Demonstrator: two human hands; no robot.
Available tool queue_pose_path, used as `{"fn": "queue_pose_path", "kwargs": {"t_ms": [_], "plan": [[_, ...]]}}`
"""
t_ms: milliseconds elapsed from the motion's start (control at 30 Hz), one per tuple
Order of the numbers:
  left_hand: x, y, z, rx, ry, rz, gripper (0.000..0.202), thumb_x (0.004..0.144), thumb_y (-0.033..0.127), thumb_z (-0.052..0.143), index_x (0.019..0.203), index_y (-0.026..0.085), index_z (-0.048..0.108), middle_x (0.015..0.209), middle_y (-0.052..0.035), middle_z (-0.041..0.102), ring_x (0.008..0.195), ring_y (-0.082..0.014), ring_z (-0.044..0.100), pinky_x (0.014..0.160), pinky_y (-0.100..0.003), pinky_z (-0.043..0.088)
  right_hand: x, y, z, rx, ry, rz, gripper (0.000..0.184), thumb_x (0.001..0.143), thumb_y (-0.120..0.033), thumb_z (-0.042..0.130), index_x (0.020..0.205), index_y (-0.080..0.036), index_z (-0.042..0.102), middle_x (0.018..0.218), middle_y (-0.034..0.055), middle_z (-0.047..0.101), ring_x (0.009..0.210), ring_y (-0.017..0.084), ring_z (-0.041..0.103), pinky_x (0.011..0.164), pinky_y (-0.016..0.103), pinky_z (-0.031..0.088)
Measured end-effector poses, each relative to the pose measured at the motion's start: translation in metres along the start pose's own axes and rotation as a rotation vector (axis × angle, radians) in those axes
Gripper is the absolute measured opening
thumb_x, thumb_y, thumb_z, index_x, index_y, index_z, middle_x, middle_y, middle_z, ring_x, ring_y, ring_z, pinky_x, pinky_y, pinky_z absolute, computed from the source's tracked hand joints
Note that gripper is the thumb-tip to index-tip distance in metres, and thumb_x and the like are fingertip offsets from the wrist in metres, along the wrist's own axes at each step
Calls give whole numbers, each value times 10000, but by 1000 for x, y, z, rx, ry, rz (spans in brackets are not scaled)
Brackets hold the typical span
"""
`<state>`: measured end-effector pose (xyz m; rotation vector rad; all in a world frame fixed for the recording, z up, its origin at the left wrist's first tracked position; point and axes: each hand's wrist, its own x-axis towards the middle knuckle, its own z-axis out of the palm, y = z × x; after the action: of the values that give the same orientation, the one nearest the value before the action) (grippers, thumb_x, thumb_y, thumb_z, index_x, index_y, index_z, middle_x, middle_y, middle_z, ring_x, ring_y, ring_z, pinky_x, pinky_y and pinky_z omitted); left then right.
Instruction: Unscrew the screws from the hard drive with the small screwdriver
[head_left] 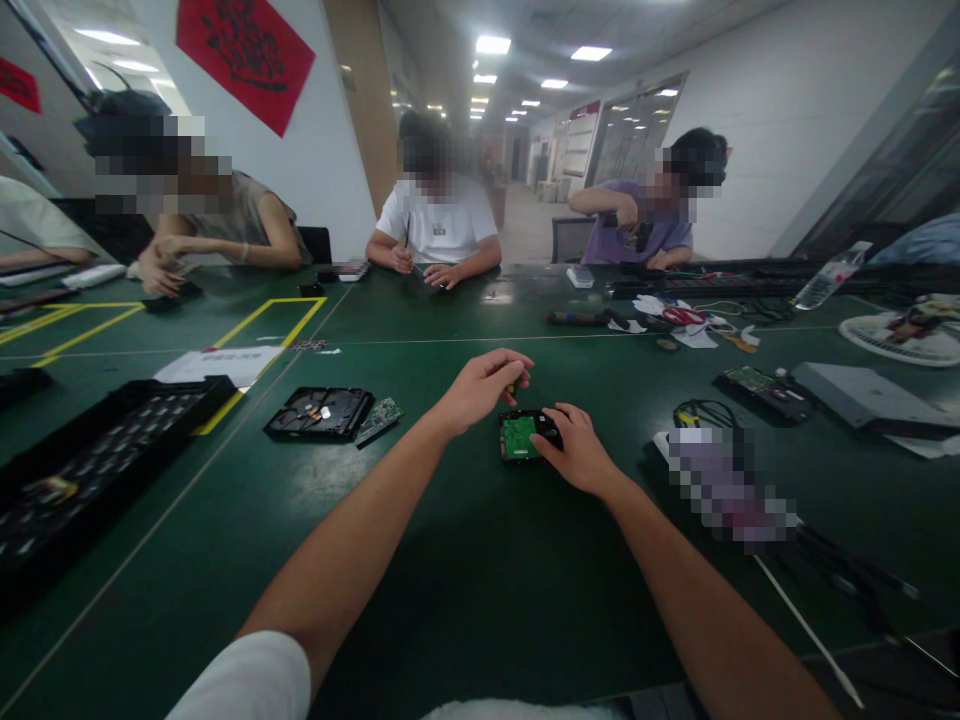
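A hard drive [520, 437] lies on the green table with its green circuit board facing up. My right hand [576, 448] grips its right side, thumb over the board and fingers along the far edge. Just above the drive's far left corner is my left hand [487, 388], its fingers closed around a small yellow-and-black tool [513, 387]. Most of that tool is hidden by the fingers, so its exact kind is unclear. To the left sits another hard drive [319, 412] in a black casing, with a loose circuit board [381, 421] beside it.
A long black tray [112, 450] stands at left. On the right are a blurred-out device [724, 480] with cables, another drive [763, 393], a grey metal box [874, 395] and a white round tray [862, 335]. Several people sit across the table; a clear bottle [832, 277] lies far right.
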<state>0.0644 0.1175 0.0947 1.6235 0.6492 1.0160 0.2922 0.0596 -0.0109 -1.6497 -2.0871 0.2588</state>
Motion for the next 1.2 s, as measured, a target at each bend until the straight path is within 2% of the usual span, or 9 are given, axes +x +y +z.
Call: {"fn": "queue_pose_path", "kwargs": {"t_ms": [133,367,600,733,933,1200], "plan": [[0,1,0,-36,-11,-24,306,974,432,564,1019,161,699,989,-90,693,890,-177,647,623,-244,554,0,1,0,8,-5,-4,659,975,-618,539,1489,-207,529,1529,177,457,1461,363,364,1178,564,358],[-2,0,3,20,54,7,298,894,409,732,957,142,617,912,-79,704,743,-132,630,579,-227,532,1,2,1,-5,-3,-10,639,972,-578,562,1477,-188,536,1516,189,468,1455,360,367,1184,545,351],[0,-1,2,-40,20,25,317,947,437,651,1085,152,667,942,-75,689,877,-167,662,654,-248,570,0,1,1,-19,12,-22,649,978,-606,543,1472,-184,544,1509,184,474,1450,354,375,1190,535,351],[1,-2,1,-78,7,8,335,976,458,584,1033,152,709,983,-92,684,929,-192,660,676,-282,596,0,1,2,-13,13,-12,657,978,-621,533,1473,-188,547,1513,180,472,1449,359,379,1179,549,367],[0,-2,1,-4,39,0,289,930,428,685,946,142,648,938,-77,701,733,-124,637,622,-250,569,1,1,0,7,-1,0,640,970,-603,554,1485,-222,535,1517,166,472,1464,362,363,1178,569,362],[-1,-5,2,-27,27,27,298,905,402,734,978,149,595,904,-74,702,846,-169,679,635,-251,574,1,0,0,6,1,-5,641,969,-591,553,1483,-208,534,1513,181,476,1463,368,361,1179,564,357]]}}
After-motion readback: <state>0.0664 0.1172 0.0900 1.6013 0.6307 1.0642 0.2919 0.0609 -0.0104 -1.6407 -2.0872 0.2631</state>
